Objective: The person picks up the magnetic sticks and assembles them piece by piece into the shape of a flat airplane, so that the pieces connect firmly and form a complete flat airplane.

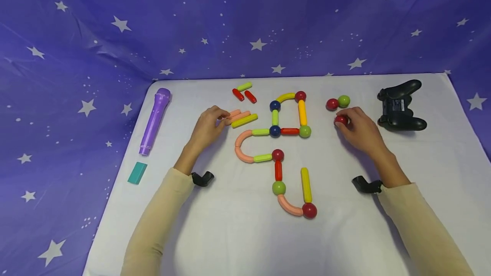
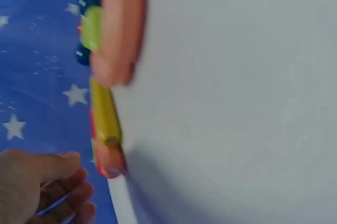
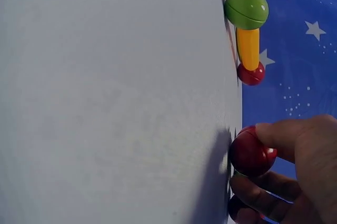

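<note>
A red ball (image 3: 253, 151) is pinched between the thumb and fingers of my right hand (image 1: 359, 129), low over the right part of the table. Just beyond it lie a second red ball (image 1: 332, 104) and a green ball (image 1: 344, 101). My left hand (image 1: 209, 125) is by the ends of the pink sticks (image 1: 234, 114), beside a yellow stick (image 1: 244, 121). In the left wrist view a gap shows between its loosely bent fingers and the sticks. Between the hands lies a winding figure of joined sticks and balls, with a blue ball (image 1: 275, 131) near its middle.
Two red sticks (image 1: 250, 96) and a light green stick (image 1: 244, 86) lie at the back. A purple toy microphone (image 1: 154, 122) and a teal block (image 1: 137, 173) are at the left. A black game controller (image 1: 400, 105) lies at the right. A starry purple cloth (image 1: 230, 20) hangs behind.
</note>
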Action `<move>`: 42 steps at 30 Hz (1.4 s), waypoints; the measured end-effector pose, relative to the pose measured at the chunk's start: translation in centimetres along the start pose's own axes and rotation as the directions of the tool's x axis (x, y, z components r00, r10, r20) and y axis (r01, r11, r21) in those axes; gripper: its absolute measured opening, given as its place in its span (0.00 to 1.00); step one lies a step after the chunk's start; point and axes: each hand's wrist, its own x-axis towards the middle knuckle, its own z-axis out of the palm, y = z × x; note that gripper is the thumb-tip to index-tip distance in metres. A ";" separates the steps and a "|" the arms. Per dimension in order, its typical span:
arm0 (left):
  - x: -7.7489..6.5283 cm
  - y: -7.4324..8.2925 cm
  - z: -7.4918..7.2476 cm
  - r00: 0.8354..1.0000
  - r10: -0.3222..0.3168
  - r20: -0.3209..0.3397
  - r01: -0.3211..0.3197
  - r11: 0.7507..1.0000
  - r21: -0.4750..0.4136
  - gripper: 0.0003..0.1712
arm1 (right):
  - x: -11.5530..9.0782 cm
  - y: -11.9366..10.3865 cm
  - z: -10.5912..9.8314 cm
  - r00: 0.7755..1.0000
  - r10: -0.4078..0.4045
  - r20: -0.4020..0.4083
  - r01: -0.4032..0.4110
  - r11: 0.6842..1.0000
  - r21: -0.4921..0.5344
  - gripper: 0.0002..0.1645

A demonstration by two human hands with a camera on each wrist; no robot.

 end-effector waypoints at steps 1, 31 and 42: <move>0.5 -0.2 0.1 1.000 0.008 0.016 -0.009 1.000 0.024 0.11 | -0.1 0.0 0.0 1.000 -0.002 0.006 0.002 1.000 -0.001 0.20; -1.3 12.6 7.7 0.851 0.297 0.432 -0.258 0.955 -0.148 0.18 | -4.2 -2.9 2.5 0.980 -0.123 0.157 0.103 0.986 0.132 0.23; -1.6 12.2 8.6 0.848 0.270 0.456 -0.223 0.963 -0.154 0.18 | -4.8 -3.8 3.3 0.975 -0.159 0.154 0.131 0.976 0.175 0.25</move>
